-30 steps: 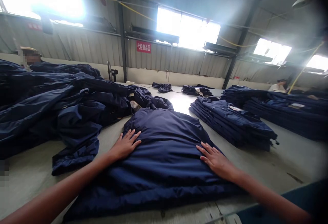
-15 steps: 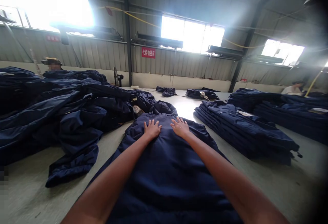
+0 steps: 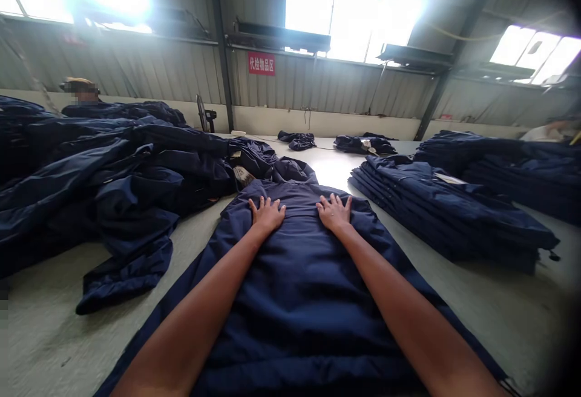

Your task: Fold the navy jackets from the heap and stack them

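A dark navy jacket (image 3: 304, 270) lies spread on the table in front of me, its hood (image 3: 295, 170) at the far end and its hem toward me. My left hand (image 3: 267, 213) rests flat on the upper left of the jacket, fingers spread. On the upper right, my right hand (image 3: 334, 210) presses down with its fingers apart. Neither hand grasps the cloth. Light creases run across the fabric between and below the hands.
A loose heap of navy garments (image 3: 136, 173) covers the left side, one sleeve hanging toward me. On the right stands a folded stack of navy jackets (image 3: 436, 209), with another pile (image 3: 512, 164) behind. Small dark bundles (image 3: 297, 140) lie farther back. A person (image 3: 82, 93) is behind the heap.
My hands have spread apart over the jacket, the right one moving farther right. More of the jacket's lower part and hem shows now, and the camera view has tilted down.
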### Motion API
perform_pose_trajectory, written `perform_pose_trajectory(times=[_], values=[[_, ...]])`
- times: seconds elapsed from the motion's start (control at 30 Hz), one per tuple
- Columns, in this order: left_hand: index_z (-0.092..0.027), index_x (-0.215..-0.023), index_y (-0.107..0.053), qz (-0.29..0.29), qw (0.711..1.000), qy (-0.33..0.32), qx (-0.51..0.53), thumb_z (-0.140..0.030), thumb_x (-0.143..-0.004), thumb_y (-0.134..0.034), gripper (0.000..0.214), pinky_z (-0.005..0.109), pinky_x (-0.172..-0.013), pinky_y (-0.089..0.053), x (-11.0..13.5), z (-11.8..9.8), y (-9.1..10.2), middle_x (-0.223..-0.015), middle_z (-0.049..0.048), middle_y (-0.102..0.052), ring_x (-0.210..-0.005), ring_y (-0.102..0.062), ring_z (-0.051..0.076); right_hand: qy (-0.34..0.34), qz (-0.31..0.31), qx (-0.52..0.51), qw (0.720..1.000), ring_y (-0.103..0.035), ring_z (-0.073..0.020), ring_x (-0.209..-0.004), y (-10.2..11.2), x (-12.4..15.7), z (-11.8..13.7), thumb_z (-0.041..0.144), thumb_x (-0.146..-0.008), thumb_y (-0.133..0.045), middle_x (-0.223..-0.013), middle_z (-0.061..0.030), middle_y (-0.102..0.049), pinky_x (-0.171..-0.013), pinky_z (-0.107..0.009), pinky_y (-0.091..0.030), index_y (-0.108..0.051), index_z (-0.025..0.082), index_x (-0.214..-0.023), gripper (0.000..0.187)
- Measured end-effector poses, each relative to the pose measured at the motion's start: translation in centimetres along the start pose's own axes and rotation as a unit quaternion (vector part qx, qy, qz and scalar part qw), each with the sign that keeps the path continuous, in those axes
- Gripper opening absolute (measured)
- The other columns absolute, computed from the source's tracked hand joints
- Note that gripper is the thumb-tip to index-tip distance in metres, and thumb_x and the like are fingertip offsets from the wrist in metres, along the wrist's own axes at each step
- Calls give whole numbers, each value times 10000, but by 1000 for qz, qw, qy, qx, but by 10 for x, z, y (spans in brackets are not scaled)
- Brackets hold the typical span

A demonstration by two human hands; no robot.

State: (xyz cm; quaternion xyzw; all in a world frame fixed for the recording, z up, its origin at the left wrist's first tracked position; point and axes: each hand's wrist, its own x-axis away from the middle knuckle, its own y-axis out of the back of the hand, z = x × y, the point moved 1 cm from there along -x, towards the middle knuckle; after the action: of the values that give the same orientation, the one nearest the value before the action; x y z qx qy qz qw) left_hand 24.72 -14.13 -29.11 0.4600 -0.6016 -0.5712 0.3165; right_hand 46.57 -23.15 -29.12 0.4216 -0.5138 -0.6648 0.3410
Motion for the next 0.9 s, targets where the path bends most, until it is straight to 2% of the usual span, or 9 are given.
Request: perform_pose_trajectory(times=[0.1, 0.2, 0.27, 0.37, 0.47, 0.57, 0.63, 0.77, 0.9], values=[[-192, -1603, -468, -54, 998, 30, -21, -544, -1057, -267, 680, 689, -1252, 89, 4, -1, 3, -1704, 172, -332, -1627, -107, 379, -79, -39, 43, 995, -153, -382, -1604, 2, 1, -21, 523, -1084, -274, -1728, -171, -264, -1224, -682, 115, -419, 252, -1629, 627], [-176, -1605, -461, -82, 995, 48, -26, -534, -1060, -255, 685, 701, -1251, 67, 8, -3, 6, -1714, 186, -300, -1630, -73, 386, -126, -8, 29, 992, -133, -393, -1606, 1, 1, -33, 549, -1076, -238, -1734, -172, -246, -1212, -723, 77, -405, 256, -1637, 655], [-201, -1587, -490, -64, 996, 55, -18, -540, -1058, -242, 676, 738, -1235, 40, 8, -4, 7, -1715, 177, -303, -1622, -84, 416, -130, 10, 12, 991, -150, -390, -1603, 0, 1, -35, 566, -1074, -204, -1733, -165, -253, -1210, -734, 55, -409, 276, -1634, 664], [-231, -1562, -520, 0, 998, 58, -13, -557, -1050, -229, 673, 783, -1208, -13, 4, -3, 9, -1717, 166, -301, -1600, -134, 469, -130, 27, -4, 991, -192, -384, -1592, 0, 0, -34, 583, -1072, -173, -1721, -160, -289, -1215, -732, 27, -424, 293, -1625, 673], [-232, -1582, -489, 58, 997, 41, -16, -621, -1032, -248, 716, 806, -1177, -137, -6, 4, 14, -1686, 193, -358, -1557, -249, 497, -128, 44, -6, 991, -223, -384, -1583, 1, 1, -33, 622, -1064, -172, -1710, -154, -322, -1220, -723, 18, -444, 301, -1614, 692], [-294, -1573, -504, 99, 995, 2, -17, -693, -1004, -312, 721, 746, -1159, -289, -15, 21, 23, -1636, 160, -459, -1484, -411, 463, -124, 53, -7, 991, -266, -382, -1568, 3, 1, -33, 651, -1058, -176, -1696, -153, -355, -1227, -713, 2, -465, 296, -1602, 711], [-357, -1566, -505, 113, 993, -31, -24, -634, -1031, -317, 631, 666, -1194, -301, -17, 36, 28, -1644, 97, -465, -1479, -444, 397, -123, 53, -9, 991, -282, -382, -1562, 4, 2, -33, 660, -1057, -182, -1691, -155, -364, -1229, -709, -12, -468, 292, -1600, 716], [-391, -1619, -403, 119, 990, -68, -39, -448, -1087, -237, 560, 584, -1259, -213, -4, 56, 28, -1730, 22, -307, -1586, -288, 301, -109, 37, -19, 993, -296, -383, -1550, 7, 9, -31, 682, -1057, -143, -1668, -161, -398, -1216, -730, -60, -498, 291, -1578, 741], [-325, -1665, -318, 125, 989, -50, -57, -459, -1092, -188, 603, 622, -1254, -207, 21, 52, 26, -1752, 72, -230, -1610, -216, 335, -8, -55, 39, 998, -417, -368, -1463, 19, 23, -23, 579, -1091, -223, -1554, -200, -522, -1213, -677, -166, -602, 222, -1453, 634]])
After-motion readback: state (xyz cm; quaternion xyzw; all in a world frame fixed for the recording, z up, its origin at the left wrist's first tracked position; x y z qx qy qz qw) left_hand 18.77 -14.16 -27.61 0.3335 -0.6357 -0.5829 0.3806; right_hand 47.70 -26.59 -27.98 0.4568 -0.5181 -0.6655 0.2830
